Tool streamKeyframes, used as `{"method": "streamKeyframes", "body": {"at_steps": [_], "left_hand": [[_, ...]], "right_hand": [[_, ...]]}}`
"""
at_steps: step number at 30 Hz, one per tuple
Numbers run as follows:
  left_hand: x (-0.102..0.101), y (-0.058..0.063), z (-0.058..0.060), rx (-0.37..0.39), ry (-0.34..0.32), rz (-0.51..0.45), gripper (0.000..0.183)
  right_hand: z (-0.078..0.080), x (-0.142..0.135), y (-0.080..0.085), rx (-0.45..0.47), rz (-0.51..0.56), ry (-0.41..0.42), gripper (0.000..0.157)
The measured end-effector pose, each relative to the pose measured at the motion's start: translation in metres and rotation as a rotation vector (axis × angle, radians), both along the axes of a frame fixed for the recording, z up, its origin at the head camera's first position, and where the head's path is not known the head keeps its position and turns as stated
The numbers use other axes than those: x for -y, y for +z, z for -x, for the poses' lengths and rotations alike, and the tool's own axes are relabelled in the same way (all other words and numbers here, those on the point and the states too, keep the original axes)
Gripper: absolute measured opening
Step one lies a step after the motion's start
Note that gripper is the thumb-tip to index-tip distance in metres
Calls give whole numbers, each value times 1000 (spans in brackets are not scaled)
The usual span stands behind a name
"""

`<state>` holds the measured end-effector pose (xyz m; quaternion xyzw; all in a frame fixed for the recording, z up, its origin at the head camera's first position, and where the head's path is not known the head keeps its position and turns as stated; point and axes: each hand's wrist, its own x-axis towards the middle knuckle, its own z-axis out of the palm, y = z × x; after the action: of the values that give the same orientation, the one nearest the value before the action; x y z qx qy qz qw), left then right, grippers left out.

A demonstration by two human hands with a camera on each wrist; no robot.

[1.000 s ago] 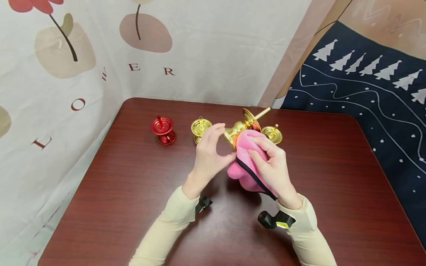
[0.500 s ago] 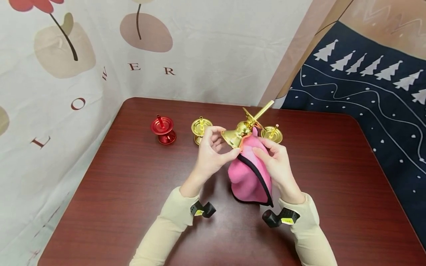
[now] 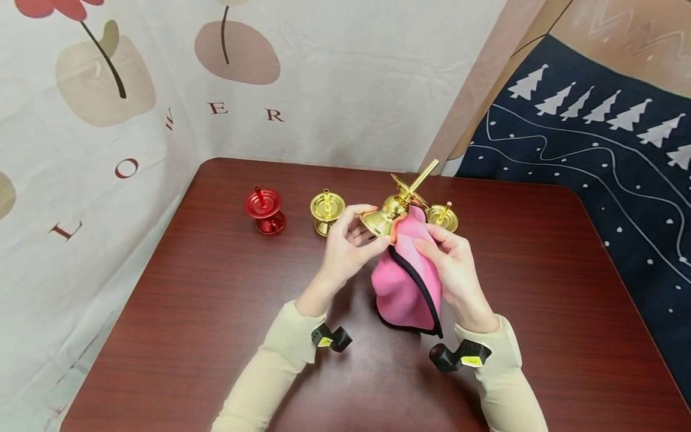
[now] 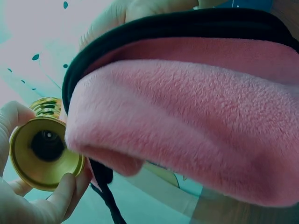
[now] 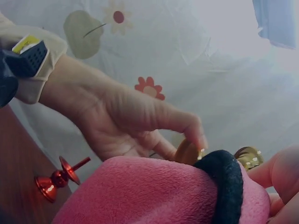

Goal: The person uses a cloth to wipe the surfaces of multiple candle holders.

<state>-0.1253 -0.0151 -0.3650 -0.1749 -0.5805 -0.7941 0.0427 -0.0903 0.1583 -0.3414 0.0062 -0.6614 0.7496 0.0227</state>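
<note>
Held tilted above the table, a shiny gold candle holder [image 3: 384, 221] has its stem pointing up and to the right. My left hand [image 3: 345, 249] grips it by the rim of its flared base, thumb below and fingers behind. The left wrist view looks into its hollow base [image 4: 46, 151]. A pink plush cloth [image 3: 405, 294] with black edging hangs from my right hand [image 3: 456, 264], which pinches it against the holder's right side. An orange strip of the cloth shows along the holder's body. In the right wrist view the cloth [image 5: 135, 191] hides most of the holder.
A red candle holder [image 3: 263, 209] stands on the brown table [image 3: 216, 336] at the left. Next to it, behind my left hand, is a smaller gold one [image 3: 326, 207]. Another gold one [image 3: 442, 217] stands behind my right hand. Printed curtains [image 3: 345, 72] hang behind the table.
The gold holder's stem has tipped further up. The cloth now hangs lower, uncovering more of the holder's body. My left fingers have come round the base rim, and my right hand has shifted slightly right.
</note>
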Motion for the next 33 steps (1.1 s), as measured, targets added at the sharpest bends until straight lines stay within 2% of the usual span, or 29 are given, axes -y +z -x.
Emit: {"method": "streamKeyframes", "body": {"at_steps": [6,10,17,25,28,33], "left_hand": [[1,-4,2,115,8,-66,49],[1,-5,2,166,-11,-49,49],[-2,-7,4,188,-13,37,46],[-2,-9,8,192,57,105,33],[0,-10,9,211,51,121,35],[2,-12,11,243,22,133,36]], "right_hand": [[-6,-3,1,-31,27,34,36],[-6,-4,-2,-15,34,20,37],[-5,-2,-8,-17,-66,-25,26],[-4,2,-11,-141,-206,-6,27],[-4,2,-12,-178,-267,6,26],[-4,2,-13,-177,-299,27,27]]}}
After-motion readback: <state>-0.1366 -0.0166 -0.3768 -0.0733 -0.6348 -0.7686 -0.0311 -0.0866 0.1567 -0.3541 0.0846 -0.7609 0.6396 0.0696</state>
